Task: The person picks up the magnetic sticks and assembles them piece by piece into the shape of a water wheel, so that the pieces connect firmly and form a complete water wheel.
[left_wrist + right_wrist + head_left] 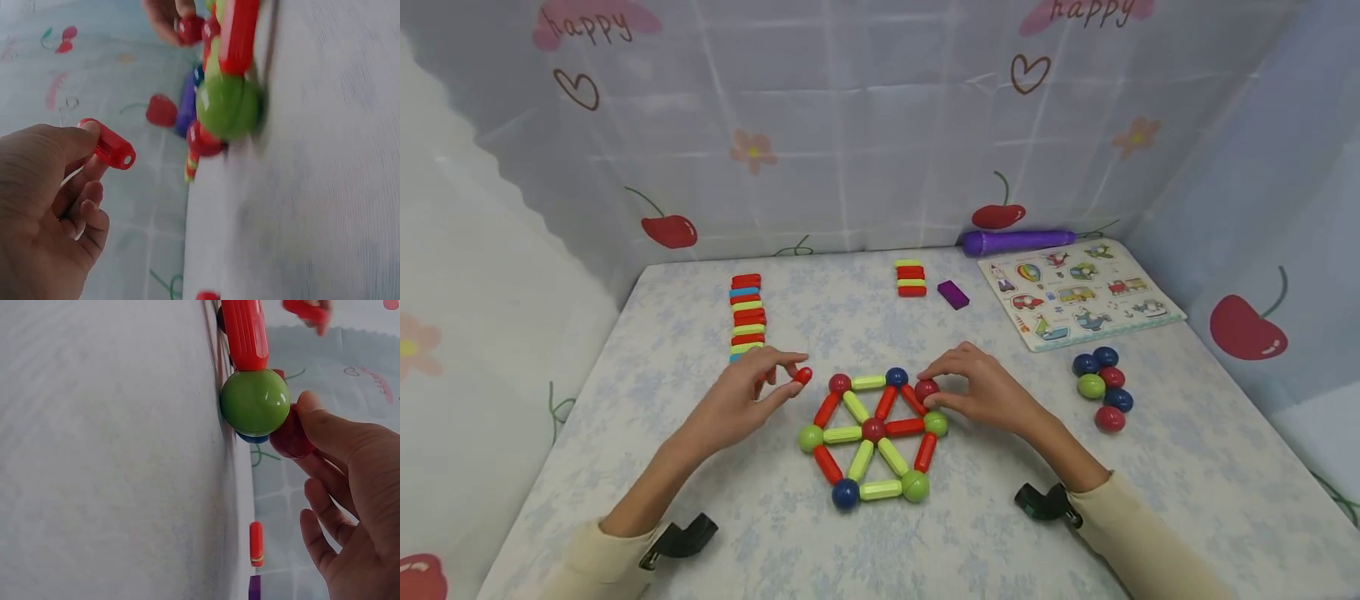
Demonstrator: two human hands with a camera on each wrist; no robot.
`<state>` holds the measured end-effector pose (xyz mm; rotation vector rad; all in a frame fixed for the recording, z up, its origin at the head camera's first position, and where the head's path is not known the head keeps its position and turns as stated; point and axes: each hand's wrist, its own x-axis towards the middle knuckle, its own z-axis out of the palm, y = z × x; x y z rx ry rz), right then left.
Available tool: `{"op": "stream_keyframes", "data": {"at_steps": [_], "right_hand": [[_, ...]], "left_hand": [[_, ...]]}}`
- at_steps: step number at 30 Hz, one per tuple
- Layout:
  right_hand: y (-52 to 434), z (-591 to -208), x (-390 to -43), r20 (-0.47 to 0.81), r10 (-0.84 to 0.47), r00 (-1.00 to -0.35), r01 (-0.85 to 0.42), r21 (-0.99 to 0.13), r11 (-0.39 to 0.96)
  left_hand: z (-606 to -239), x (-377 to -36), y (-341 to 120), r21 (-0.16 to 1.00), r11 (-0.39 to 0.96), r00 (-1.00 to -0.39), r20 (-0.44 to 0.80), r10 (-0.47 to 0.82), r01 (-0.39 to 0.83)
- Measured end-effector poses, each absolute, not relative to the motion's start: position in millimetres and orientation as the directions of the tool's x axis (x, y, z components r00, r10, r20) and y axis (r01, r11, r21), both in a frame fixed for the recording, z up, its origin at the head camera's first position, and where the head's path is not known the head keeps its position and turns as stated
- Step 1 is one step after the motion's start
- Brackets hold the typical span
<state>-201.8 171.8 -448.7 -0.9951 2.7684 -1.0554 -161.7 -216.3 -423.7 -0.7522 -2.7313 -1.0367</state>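
Note:
My left hand pinches a short red magnetic rod between thumb and fingertips, just left of a flat hexagon of rods and balls. In the right wrist view, thumb and fingers of my right hand grip a red ball close beside a green ball. From the head view, that ball lies at the hexagon's right upper side, between its blue ball and green corner. Red and yellow-green rods run out from a red centre ball to the balls around it.
At the back left lies a column of coloured rods, partly behind my left hand. Farther back are a short stack of rods, a purple block, a purple stick and a picture board. Several loose balls sit at right.

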Motion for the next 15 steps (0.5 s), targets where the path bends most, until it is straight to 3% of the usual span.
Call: {"op": "stream_keyframes", "data": {"at_steps": [6,15], "right_hand": [[171.4,-448.5,-201.6,0.219,-0.562,-0.798,-0.564,-0.599,0.568],[167.3,-441.5,-198.8,0.315,-0.563,-0.765,-0.622,-0.591,0.514]], "left_hand": [[-426.1,-154.4,-165.4,0.731,0.433,-0.806,0.272,0.525,0.528],[-454.1,-153.6,-137.8,0.732,0.432,-0.797,0.249,0.551,0.527]]}}
